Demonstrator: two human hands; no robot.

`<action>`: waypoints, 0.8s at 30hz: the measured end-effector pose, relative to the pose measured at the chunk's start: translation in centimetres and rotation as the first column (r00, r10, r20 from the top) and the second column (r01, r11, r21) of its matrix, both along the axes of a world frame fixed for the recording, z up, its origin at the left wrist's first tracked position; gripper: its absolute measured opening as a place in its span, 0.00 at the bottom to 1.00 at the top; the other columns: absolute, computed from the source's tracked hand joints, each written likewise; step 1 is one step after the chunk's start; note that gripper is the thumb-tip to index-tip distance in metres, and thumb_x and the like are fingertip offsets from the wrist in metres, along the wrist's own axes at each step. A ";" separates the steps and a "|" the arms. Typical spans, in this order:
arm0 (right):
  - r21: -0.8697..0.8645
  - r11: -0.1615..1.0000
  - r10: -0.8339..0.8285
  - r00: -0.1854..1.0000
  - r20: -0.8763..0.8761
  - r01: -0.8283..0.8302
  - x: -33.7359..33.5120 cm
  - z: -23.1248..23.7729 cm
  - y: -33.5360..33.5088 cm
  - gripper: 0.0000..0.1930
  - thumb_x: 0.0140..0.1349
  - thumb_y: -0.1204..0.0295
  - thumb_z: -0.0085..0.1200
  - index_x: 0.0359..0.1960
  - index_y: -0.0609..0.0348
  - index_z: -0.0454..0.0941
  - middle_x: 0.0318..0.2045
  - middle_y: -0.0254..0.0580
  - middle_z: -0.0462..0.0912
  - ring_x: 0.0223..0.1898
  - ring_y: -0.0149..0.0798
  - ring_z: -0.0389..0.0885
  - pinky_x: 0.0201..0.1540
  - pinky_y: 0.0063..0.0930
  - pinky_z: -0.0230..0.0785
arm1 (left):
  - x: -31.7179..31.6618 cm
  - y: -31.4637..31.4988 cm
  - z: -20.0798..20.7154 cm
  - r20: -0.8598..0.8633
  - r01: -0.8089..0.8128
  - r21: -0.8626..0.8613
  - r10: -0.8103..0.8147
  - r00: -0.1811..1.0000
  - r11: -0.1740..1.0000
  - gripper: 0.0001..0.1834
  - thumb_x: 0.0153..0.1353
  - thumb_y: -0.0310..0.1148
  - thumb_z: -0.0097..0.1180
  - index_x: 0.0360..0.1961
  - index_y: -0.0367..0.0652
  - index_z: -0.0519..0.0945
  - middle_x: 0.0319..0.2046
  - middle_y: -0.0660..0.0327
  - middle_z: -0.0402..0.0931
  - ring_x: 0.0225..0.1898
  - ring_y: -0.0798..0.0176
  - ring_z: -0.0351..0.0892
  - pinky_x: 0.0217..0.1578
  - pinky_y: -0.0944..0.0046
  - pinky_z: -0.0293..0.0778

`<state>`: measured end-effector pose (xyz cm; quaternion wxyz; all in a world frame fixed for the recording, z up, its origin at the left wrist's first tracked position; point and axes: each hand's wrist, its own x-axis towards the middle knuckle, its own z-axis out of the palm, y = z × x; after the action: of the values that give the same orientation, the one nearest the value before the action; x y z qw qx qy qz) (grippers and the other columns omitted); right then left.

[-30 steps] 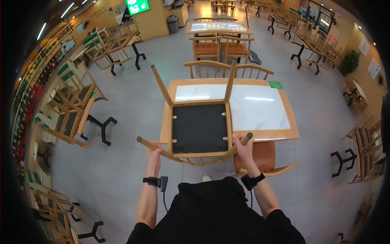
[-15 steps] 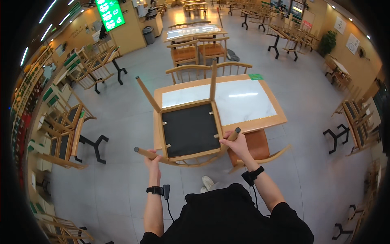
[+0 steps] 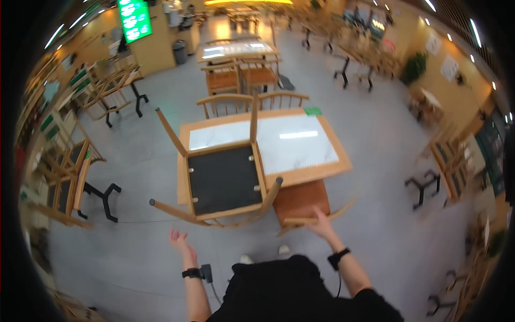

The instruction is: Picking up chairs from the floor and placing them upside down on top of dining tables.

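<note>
A wooden chair (image 3: pixel 225 180) sits upside down on the left side of the table (image 3: pixel 300 152), legs poking out. The left hand (image 3: pixel 183 244) is in the air near one leg, fingers loosely spread. The right hand (image 3: pixel 323 225) is at the back of an orange-seated chair (image 3: pixel 303 199); I can't tell if it grips.

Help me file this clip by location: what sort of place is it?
Probably a restaurant or canteen dining area. An upturned chair rests on a wood-edged table, another table and orange-seated chairs stand beyond it, and a lit green screen, possibly a menu board, shows at upper left.
</note>
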<state>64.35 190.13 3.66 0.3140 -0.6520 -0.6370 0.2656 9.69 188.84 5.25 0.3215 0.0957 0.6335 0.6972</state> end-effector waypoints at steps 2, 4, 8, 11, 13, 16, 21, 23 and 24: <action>-0.115 0.992 0.076 0.984 0.161 -0.058 2.3 0.1 -0.8 0.44 0.43 0.64 0.72 0.64 0.63 0.66 0.57 0.59 0.75 0.61 0.55 0.72 0.62 0.41 0.66 | 1.0 -1.7 -1.6 0.108 -0.088 -0.086 0.098 0.989 0.992 0.31 0.50 0.17 0.49 0.59 0.42 0.67 0.52 0.54 0.68 0.52 0.59 0.69 0.52 0.62 0.67; -0.280 0.958 0.134 0.957 0.258 -0.058 5.0 -0.4 -0.9 0.44 0.43 0.59 0.73 0.63 0.63 0.67 0.57 0.60 0.75 0.61 0.57 0.72 0.63 0.42 0.65 | 2.5 -3.0 -3.1 0.147 -0.121 -0.121 0.138 0.979 0.985 0.27 0.50 0.18 0.46 0.55 0.41 0.69 0.45 0.58 0.69 0.46 0.62 0.70 0.46 0.64 0.69; -0.455 0.848 0.462 0.800 0.382 -0.272 6.4 -1.0 2.8 0.44 0.47 0.50 0.69 0.63 0.62 0.69 0.58 0.60 0.75 0.62 0.55 0.72 0.63 0.40 0.66 | 5.4 -5.4 -5.9 -0.030 -0.229 -0.136 0.227 0.973 0.964 0.22 0.51 0.19 0.45 0.49 0.41 0.72 0.40 0.62 0.70 0.42 0.65 0.69 0.42 0.66 0.68; -0.606 0.680 0.665 0.695 0.272 -0.413 7.0 -3.5 6.3 0.42 0.50 0.46 0.65 0.62 0.61 0.71 0.56 0.59 0.77 0.59 0.54 0.75 0.61 0.39 0.68 | 11.3 -7.4 -7.1 -0.035 -0.287 -0.081 0.285 0.958 0.955 0.19 0.51 0.19 0.46 0.46 0.41 0.74 0.39 0.62 0.72 0.41 0.66 0.70 0.42 0.66 0.68; -0.662 0.565 0.752 0.637 0.169 -0.492 8.1 -5.6 7.4 0.40 0.51 0.46 0.64 0.61 0.61 0.72 0.54 0.59 0.79 0.57 0.54 0.76 0.60 0.39 0.68 | 16.3 -8.6 -5.8 -0.005 -0.318 -0.066 0.318 0.948 0.946 0.17 0.51 0.19 0.46 0.44 0.40 0.75 0.39 0.62 0.72 0.41 0.66 0.70 0.43 0.66 0.68; -0.691 0.491 0.809 0.572 0.134 -0.531 9.1 -7.8 8.8 0.39 0.52 0.46 0.63 0.61 0.59 0.72 0.54 0.58 0.79 0.57 0.53 0.77 0.60 0.38 0.68 | 24.6 -10.8 -2.5 0.034 -0.339 -0.090 0.343 0.939 0.937 0.16 0.52 0.19 0.48 0.43 0.40 0.75 0.38 0.61 0.74 0.40 0.66 0.71 0.42 0.66 0.69; -0.764 0.416 0.775 0.631 0.015 -0.493 9.1 -10.4 8.5 0.35 0.52 0.47 0.61 0.56 0.60 0.75 0.51 0.54 0.81 0.53 0.53 0.79 0.57 0.41 0.70 | 31.4 -19.4 2.0 0.002 -0.314 -0.164 0.319 0.948 0.935 0.15 0.51 0.20 0.50 0.42 0.39 0.76 0.37 0.61 0.75 0.37 0.67 0.72 0.38 0.68 0.70; -0.706 0.488 0.788 0.607 0.104 -0.513 9.3 -10.7 7.9 0.34 0.51 0.45 0.61 0.53 0.57 0.77 0.46 0.51 0.84 0.50 0.52 0.82 0.53 0.40 0.72 | 32.5 -22.5 3.6 -0.023 -0.364 -0.140 0.365 0.931 0.921 0.13 0.52 0.20 0.50 0.41 0.39 0.77 0.37 0.60 0.75 0.37 0.68 0.73 0.37 0.68 0.71; -0.679 0.514 0.792 0.594 0.142 -0.523 9.1 -10.3 7.7 0.34 0.51 0.44 0.60 0.53 0.55 0.77 0.45 0.50 0.84 0.50 0.51 0.82 0.52 0.40 0.73 | 32.7 -24.2 3.9 -0.048 -0.398 -0.139 0.396 0.917 0.907 0.13 0.52 0.20 0.50 0.40 0.39 0.77 0.37 0.60 0.76 0.37 0.67 0.74 0.37 0.68 0.71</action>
<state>73.49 197.79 -6.65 -0.1781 -0.4527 -0.7814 0.3909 42.37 164.60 9.18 0.1734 -0.0526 0.6920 0.6988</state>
